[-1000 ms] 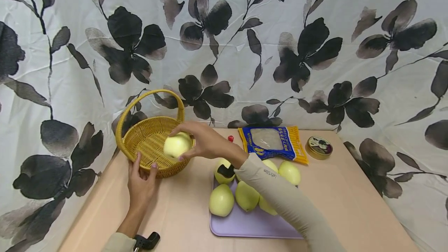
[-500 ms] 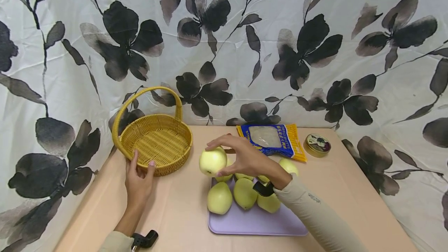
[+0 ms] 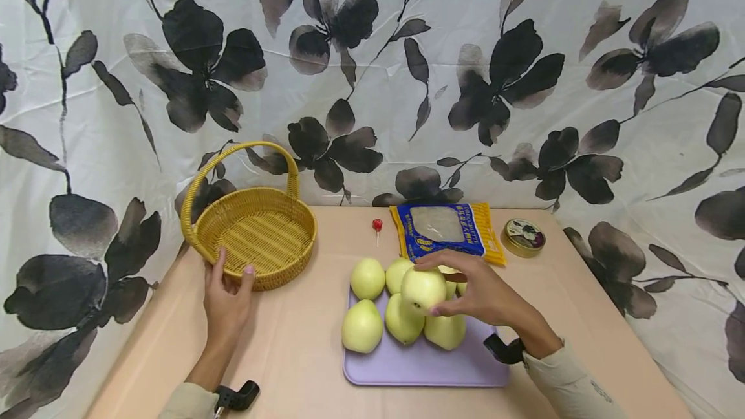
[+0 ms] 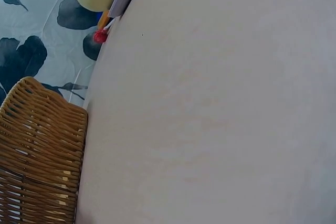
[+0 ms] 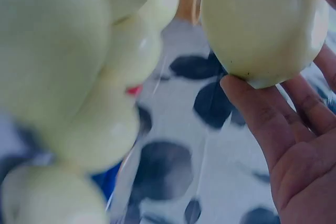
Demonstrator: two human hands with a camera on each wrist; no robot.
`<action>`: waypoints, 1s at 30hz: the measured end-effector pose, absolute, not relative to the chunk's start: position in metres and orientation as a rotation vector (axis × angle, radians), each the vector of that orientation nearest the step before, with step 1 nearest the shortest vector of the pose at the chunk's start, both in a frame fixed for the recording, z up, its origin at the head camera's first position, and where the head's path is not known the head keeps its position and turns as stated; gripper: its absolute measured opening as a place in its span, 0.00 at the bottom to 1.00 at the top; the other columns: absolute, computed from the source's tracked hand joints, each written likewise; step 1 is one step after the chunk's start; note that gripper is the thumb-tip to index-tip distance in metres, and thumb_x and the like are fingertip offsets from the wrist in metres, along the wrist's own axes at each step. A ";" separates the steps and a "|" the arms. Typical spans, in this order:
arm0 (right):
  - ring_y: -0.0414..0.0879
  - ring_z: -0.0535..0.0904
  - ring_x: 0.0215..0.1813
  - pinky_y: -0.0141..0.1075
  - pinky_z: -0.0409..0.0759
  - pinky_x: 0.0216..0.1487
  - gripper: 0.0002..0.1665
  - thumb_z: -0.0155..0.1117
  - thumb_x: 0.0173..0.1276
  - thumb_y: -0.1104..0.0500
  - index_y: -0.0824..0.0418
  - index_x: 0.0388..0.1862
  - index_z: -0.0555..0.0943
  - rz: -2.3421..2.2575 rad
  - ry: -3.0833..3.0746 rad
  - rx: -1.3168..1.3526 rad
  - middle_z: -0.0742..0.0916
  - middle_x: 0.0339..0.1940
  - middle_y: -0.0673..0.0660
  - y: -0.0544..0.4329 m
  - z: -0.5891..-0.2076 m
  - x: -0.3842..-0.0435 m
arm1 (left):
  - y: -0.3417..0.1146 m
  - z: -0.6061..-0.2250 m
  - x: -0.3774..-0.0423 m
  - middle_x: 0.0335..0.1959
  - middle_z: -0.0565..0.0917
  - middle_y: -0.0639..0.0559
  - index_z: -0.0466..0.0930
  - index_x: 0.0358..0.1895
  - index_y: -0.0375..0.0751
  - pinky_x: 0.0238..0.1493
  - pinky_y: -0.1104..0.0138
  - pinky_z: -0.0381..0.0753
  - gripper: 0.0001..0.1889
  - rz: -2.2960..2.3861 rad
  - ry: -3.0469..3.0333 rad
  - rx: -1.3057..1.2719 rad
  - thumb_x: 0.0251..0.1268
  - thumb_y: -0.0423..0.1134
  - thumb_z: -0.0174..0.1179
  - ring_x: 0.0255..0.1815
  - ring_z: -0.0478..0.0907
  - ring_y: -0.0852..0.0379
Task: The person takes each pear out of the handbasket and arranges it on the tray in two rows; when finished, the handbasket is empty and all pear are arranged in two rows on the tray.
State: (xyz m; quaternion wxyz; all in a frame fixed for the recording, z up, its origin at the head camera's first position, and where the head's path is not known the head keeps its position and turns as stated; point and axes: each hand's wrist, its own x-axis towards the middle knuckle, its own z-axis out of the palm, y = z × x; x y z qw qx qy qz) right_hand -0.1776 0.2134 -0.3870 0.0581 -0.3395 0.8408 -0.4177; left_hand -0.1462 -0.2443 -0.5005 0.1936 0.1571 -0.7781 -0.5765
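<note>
My right hand (image 3: 485, 290) holds a pale yellow-green pear (image 3: 423, 288) between thumb and fingers, over the back right part of a lilac tray (image 3: 427, 372). In the right wrist view the held pear (image 5: 262, 22) sits against the fingertips. Several more pears (image 3: 362, 326) lie on the tray in rows; the held one partly covers those behind it. At the left, my left hand (image 3: 227, 306) grips the near rim of a yellow wicker basket (image 3: 256, 231) with an arched handle; its woven floor shows. The left wrist view has the basket's side (image 4: 42, 150) but no hand.
Behind the tray lie a red lollipop (image 3: 377, 225) and a blue and yellow food packet (image 3: 445, 231). A round tin (image 3: 524, 236) stands to their right. A floral cloth (image 3: 361, 76) hangs along the table's back edge.
My right hand has carried the pear from above the basket rightward to over the tray. The left hand stays at the basket's rim. The lollipop shows fully now.
</note>
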 end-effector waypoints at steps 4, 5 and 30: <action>0.48 0.78 0.73 0.50 0.90 0.59 0.40 0.89 0.53 0.47 0.41 0.66 0.83 -1.261 2.605 -0.921 0.84 0.70 0.49 0.245 -0.394 -0.170 | -0.245 -0.500 -0.146 0.90 0.32 0.58 0.44 0.88 0.63 0.83 0.62 0.62 0.41 -1.625 -2.172 0.432 0.83 0.50 0.57 0.88 0.53 0.43; 0.45 0.77 0.73 0.50 0.90 0.59 0.40 0.89 0.52 0.47 0.41 0.65 0.83 -1.255 2.621 -0.897 0.85 0.69 0.50 0.252 -0.395 -0.168 | -0.244 -0.500 -0.146 0.90 0.32 0.58 0.44 0.88 0.62 0.83 0.63 0.63 0.41 -1.626 -2.169 0.431 0.83 0.50 0.57 0.88 0.53 0.43; 0.23 0.74 0.65 0.49 0.91 0.53 0.39 0.90 0.49 0.49 0.47 0.62 0.85 -1.167 2.713 -0.711 0.87 0.64 0.55 0.320 -0.462 -0.138 | -0.245 -0.501 -0.150 0.90 0.38 0.52 0.45 0.88 0.61 0.82 0.63 0.65 0.41 -1.618 -2.162 0.417 0.83 0.47 0.58 0.86 0.56 0.43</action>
